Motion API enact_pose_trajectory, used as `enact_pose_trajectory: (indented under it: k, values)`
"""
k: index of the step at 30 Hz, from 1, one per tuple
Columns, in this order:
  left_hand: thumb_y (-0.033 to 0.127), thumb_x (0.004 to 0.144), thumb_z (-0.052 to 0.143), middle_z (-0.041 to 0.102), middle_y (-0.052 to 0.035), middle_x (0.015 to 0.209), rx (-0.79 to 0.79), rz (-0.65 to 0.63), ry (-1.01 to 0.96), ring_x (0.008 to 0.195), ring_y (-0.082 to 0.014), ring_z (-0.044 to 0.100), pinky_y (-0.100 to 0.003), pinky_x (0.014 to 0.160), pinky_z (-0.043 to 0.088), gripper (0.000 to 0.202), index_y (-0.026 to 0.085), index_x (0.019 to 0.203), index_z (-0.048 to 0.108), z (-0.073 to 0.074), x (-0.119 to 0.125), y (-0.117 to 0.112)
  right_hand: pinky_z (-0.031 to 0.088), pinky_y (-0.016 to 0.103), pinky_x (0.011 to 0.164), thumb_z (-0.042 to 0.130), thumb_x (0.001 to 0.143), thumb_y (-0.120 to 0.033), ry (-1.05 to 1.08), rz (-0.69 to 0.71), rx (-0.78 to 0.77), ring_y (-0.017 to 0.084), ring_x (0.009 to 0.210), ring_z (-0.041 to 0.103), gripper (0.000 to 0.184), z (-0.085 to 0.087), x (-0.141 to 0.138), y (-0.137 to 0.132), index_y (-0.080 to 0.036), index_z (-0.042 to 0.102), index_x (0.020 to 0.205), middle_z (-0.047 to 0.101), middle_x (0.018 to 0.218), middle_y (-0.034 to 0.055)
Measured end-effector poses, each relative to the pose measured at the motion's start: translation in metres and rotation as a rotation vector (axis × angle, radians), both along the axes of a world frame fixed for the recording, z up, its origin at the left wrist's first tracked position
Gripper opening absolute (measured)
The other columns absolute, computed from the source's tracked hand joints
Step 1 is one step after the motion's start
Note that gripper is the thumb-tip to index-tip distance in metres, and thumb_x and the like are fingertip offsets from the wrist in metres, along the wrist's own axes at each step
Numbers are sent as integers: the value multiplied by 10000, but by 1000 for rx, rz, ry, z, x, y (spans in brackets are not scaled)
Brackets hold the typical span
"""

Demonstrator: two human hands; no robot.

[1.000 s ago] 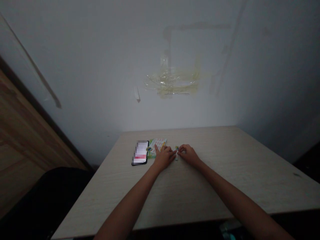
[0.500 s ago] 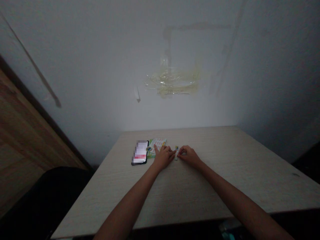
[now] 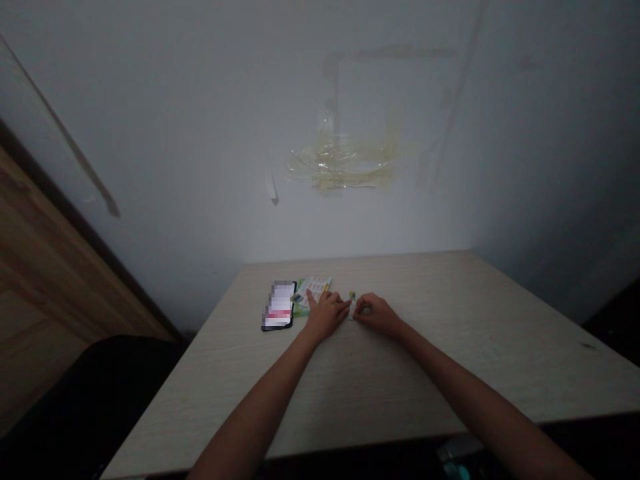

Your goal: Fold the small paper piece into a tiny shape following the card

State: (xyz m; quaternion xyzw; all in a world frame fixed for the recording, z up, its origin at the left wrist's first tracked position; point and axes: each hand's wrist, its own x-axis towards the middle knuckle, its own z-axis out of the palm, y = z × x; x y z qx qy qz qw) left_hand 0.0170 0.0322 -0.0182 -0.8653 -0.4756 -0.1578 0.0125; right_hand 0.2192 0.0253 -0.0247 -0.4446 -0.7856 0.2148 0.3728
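Black-edged, the smartphone point(image 3: 280, 305) lies by the printed leaflet point(image 3: 315, 287), apparently parked aside for working room. Now our left hand point(image 3: 327, 312) spreads, thumb over leaflet, fingertip at a small paper strip point(image 3: 353, 308) on the surface point(image 3: 430, 287), probably steadying it; our right hand point(image 3: 376, 312) curls at its other edge, pinching or not, we can't tell.
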Motion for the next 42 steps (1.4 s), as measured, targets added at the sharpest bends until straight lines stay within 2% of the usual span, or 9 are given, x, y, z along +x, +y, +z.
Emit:
enact_pose_trajectory:
  k: [10,16,24,34,42]
  values:
    - [412,956,461,594,-11,1104,4,7,0,1164,-259,438,-806,999,-57,327,444,1264,563,-1,1,0,502,320,810,709,685,-219,82,70,-77,171,844,612,106,-2,1,-2,-201,620,740,636,841,19]
    - [416,955,459,596,-15,1099,-4,4,-3,1172,-268,436,-814,985,-59,316,445,1247,577,0,1,0,509,328,826,705,696,-313,253,-32,-148,159,805,635,192,-9,4,5,-188,592,788,624,823,10]
    - [408,947,486,609,-12,1095,-2,10,-28,1171,-258,438,-797,1000,-78,310,433,1239,587,0,2,-1,478,323,829,686,728,-282,118,-89,-71,171,855,605,115,-5,3,3,-198,626,781,638,848,20]
    - [414,947,478,597,-13,1105,-22,0,-7,1177,-270,434,-810,995,-39,325,449,1258,567,3,1,-1,476,308,814,692,710,-208,75,-22,-69,178,868,607,63,2,0,-2,-205,639,744,660,822,16]
    - [416,958,456,598,-9,1100,-9,14,-11,1168,-261,441,-811,992,-46,317,442,1252,573,0,2,0,493,298,785,714,689,-252,126,23,-102,158,798,613,116,1,0,-4,-192,619,716,631,813,10]
